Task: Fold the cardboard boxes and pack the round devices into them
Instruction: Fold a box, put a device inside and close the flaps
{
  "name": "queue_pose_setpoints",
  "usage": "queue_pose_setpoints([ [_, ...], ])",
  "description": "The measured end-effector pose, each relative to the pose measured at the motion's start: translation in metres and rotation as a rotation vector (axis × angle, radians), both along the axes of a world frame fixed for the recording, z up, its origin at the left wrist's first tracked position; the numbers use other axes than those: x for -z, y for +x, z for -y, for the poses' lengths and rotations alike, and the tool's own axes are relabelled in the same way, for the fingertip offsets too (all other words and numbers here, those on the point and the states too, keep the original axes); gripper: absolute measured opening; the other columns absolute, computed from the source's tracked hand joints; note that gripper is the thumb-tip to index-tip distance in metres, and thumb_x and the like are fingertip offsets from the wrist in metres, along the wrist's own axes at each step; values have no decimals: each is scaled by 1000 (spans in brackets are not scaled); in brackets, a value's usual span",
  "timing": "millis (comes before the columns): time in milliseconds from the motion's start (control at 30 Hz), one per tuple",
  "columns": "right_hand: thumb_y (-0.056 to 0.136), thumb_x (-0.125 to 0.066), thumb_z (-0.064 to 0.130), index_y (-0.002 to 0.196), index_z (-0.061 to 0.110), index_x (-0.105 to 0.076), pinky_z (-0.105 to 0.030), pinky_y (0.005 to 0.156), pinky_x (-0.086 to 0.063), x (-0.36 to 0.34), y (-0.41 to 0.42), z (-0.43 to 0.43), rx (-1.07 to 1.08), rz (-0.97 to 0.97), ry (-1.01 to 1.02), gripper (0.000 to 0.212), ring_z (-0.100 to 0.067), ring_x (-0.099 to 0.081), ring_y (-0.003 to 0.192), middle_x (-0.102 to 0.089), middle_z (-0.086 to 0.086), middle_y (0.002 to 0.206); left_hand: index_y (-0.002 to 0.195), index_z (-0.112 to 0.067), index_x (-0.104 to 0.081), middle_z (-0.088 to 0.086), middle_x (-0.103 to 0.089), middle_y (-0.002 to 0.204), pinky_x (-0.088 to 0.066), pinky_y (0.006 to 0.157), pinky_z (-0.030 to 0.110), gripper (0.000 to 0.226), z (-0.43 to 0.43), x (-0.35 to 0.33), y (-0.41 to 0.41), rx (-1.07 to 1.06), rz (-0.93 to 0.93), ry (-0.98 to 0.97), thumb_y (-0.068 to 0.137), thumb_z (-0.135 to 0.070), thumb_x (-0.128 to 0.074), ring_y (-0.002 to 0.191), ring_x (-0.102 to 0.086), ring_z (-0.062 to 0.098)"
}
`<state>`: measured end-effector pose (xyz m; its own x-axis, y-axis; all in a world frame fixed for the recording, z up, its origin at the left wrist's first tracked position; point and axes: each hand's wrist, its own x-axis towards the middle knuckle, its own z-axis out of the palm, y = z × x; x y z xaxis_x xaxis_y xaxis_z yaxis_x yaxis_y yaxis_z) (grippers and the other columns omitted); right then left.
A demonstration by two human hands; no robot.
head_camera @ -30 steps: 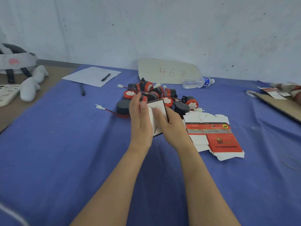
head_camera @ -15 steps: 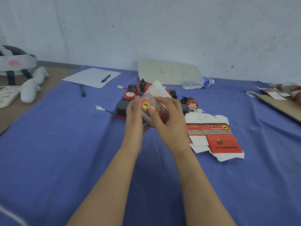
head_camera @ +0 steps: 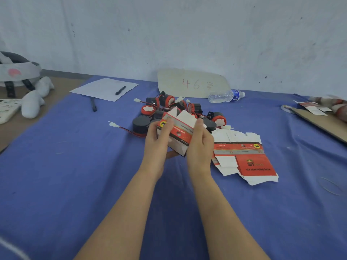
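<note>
You hold the half-folded box above the blue-covered tabletop, your left hand and right hand each gripping one end. If you squeeze too hard, I think the thin flaps may crease or spring open. The round devices lie just behind it, flat boxes at the right, a pale wall beyond.

Left hand, right hand: curled grips
</note>
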<state>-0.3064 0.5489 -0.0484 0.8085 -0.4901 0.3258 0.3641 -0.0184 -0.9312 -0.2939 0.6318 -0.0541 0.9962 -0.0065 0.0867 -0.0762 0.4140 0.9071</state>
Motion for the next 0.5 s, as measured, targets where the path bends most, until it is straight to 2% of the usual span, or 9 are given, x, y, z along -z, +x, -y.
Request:
queue_pose_setpoints([
  [67, 101, -41, 34, 57, 27, -66, -13, 49, -47, -3, 0, 10, -12, -18, 76, 51, 2, -62, 56, -66, 14, 58, 112, -25, -57, 4, -67, 113, -58, 63, 32, 23, 0, 0, -1, 27, 16, 66, 92, -34, -59, 98, -68, 15],
  [100, 101, -42, 32, 54, 25, -65, -13, 48, -46, -4, 0, 15, -28, -32, 49, 52, 2, -60, 53, -64, 14, 55, 115, -27, -58, 2, -67, 113, -58, 64, 33, 23, 0, 0, -1, 49, 22, 97, 92, -32, -58, 97, -68, 13],
  [167, 100, -45, 29, 58, 19, -60, -17, 51, -45, -1, 1, 23, -72, -52, -123, 46, 0, -56, 54, -60, 9, 56, 115, -32, -61, -1, -69, 109, -60, 66, 36, 23, -1, 1, -1, 79, 22, 143, 93, -29, -56, 93, -69, 11],
  [233, 99, -48, 27, 61, 13, -54, -15, 51, -40, 1, 1, 26, -89, -69, -325, 41, 1, -50, 53, -54, 10, 54, 103, -37, -64, -4, -71, 101, -61, 72, 39, 15, -3, 1, 0, 38, 6, 167, 93, -28, -58, 89, -70, 11],
  [333, 98, -49, 29, 58, 20, -51, -8, 48, -35, 4, 2, 24, -112, -130, -462, 41, 5, -50, 49, -52, 14, 51, 88, -37, -62, -7, -70, 93, -58, 82, 43, 6, -5, 2, 2, -89, 20, 236, 91, -32, -63, 88, -69, 12],
  [433, 99, -47, 27, 68, 13, -60, -15, 56, -41, 0, 0, 27, -223, -247, -448, 36, 1, -54, 54, -60, 8, 60, 82, -31, -57, 2, -65, 98, -53, 77, 32, 10, -3, 5, 2, -209, 190, 462, 89, -35, -63, 88, -63, 14],
  [500, 99, -47, 28, 70, 14, -60, -12, 56, -44, -5, -6, 31, -348, -312, -373, 34, 4, -59, 55, -64, 13, 58, 80, -30, -56, 4, -63, 98, -45, 71, 23, 13, -4, 6, 1, -240, 263, 511, 90, -34, -62, 84, -60, 13],
])
